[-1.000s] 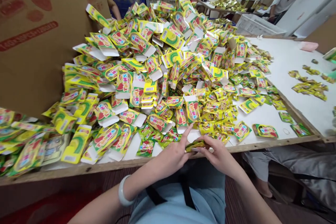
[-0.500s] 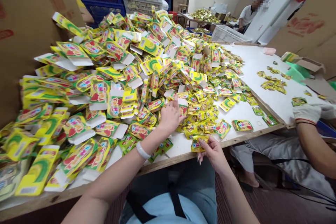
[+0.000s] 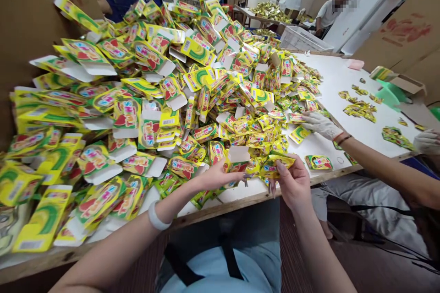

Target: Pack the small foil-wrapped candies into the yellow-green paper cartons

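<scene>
Head view: I see a flat white tabletop (image 3: 315, 145) under heaped glossy cartons (image 3: 151, 55) across the frame. Lower centre, my left grip (image 3: 218, 176) and right grip (image 3: 294, 184) face each other: the left holds a boxy carton (image 3: 237, 165), flap raised, apparently keeping its mouth clear; the right pinches a smaller, crinkled packet (image 3: 270, 168).

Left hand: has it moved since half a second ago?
Yes. Against the table's front edge, the left hand has drawn back closer to that edge, toward the person's body, now holding an open box.
</scene>
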The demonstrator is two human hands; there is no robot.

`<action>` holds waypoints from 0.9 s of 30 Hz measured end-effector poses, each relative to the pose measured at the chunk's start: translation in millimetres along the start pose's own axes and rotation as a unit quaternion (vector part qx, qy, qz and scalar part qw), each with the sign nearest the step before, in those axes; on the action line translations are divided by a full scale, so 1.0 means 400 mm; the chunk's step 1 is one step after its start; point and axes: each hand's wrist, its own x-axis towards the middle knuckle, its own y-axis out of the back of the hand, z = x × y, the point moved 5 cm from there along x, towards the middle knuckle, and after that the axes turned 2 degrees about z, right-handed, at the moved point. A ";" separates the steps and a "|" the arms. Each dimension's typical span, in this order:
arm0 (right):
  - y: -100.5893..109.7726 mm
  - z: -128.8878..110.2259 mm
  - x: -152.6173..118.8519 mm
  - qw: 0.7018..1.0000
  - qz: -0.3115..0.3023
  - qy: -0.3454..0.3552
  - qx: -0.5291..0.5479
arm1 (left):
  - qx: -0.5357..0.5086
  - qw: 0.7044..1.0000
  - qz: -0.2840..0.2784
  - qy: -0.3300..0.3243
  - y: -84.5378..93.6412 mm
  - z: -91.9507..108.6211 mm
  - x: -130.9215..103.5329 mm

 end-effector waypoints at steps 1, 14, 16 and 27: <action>-0.019 -0.011 0.006 1.000 -0.006 0.023 -0.013 | -0.017 1.000 -0.012 0.003 -0.010 0.003 -0.005; -0.127 -0.081 -0.004 0.848 -0.290 0.099 -0.432 | 0.046 0.998 -0.032 0.023 -0.053 -0.038 -0.065; -0.118 -0.094 -0.015 0.847 -0.296 0.094 -0.432 | 0.038 0.999 -0.034 0.015 -0.063 -0.028 -0.060; -0.071 -0.110 -0.075 0.854 -0.331 0.102 -0.388 | 0.122 0.990 -0.052 0.038 -0.102 -0.048 -0.096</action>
